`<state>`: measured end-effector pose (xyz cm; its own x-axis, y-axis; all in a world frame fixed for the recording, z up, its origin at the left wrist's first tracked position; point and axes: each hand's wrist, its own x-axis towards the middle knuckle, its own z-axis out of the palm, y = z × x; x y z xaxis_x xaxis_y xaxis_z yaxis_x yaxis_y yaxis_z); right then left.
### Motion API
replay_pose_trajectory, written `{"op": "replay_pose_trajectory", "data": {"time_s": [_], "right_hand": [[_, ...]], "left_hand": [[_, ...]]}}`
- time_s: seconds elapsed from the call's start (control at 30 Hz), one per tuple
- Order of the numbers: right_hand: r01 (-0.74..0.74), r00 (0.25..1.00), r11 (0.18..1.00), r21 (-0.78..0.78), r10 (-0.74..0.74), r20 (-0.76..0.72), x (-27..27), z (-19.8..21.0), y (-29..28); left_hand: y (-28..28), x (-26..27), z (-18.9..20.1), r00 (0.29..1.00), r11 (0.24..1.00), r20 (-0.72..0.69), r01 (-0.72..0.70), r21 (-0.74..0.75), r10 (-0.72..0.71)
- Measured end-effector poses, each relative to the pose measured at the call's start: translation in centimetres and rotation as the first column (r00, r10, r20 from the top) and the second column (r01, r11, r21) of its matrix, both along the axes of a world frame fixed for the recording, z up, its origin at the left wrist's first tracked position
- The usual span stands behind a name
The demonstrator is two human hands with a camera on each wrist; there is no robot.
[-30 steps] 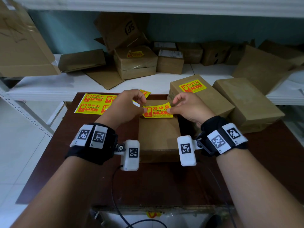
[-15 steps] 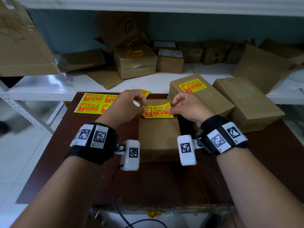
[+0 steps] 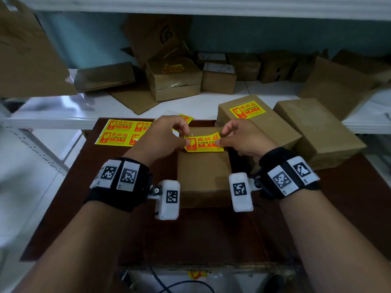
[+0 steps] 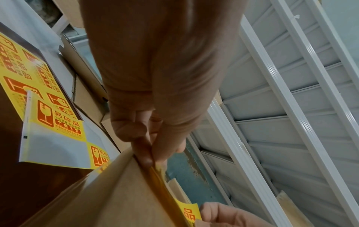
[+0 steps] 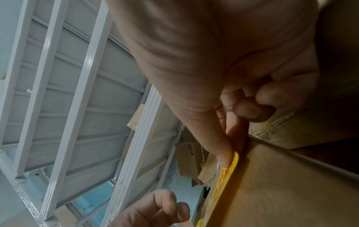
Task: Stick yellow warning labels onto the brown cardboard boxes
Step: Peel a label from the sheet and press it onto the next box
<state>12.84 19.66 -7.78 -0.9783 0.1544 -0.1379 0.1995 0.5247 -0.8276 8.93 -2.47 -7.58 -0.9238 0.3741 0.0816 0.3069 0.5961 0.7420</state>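
Note:
A yellow warning label with red print hangs just above the far end of a plain brown cardboard box on the dark table. My left hand pinches its left edge between thumb and forefinger, and my right hand pinches its right edge. The label's near edge lies low over the box top; its far edge curls up. In the left wrist view the left hand pinches the label edge-on over the box. In the right wrist view the right hand pinches the label.
A sheet of yellow labels lies at the table's far left. Two more boxes stand to the right, one labelled, one plain. A white shelf behind holds several cartons and flat cardboard. The table's near part is bare.
Nearly nothing differs: both hands keep pinching the label over the box's far end, at most lowered a touch.

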Motion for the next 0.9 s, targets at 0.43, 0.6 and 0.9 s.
{"op": "replay_pose_trajectory", "data": {"time_s": [0.43, 0.6, 0.9], "right_hand": [[0.003, 0.999, 0.998, 0.057, -0.001, -0.032, -0.31, -0.33, -0.06], [0.001, 0.999, 0.998, 0.062, 0.002, -0.033, -0.47, -0.47, -0.01], [-0.003, 1.0, 0.995, 0.095, 0.002, 0.004, -0.45, -0.52, 0.1]], "left_hand": [[0.02, -0.14, -0.02, 1.0, 1.0, -0.002, 0.008, -0.029, -0.008], [0.15, -0.22, -0.14, 1.0, 0.999, -0.002, 0.011, -0.047, -0.011], [0.2, -0.17, -0.27, 1.0, 1.0, 0.002, 0.011, -0.026, -0.011]]}}
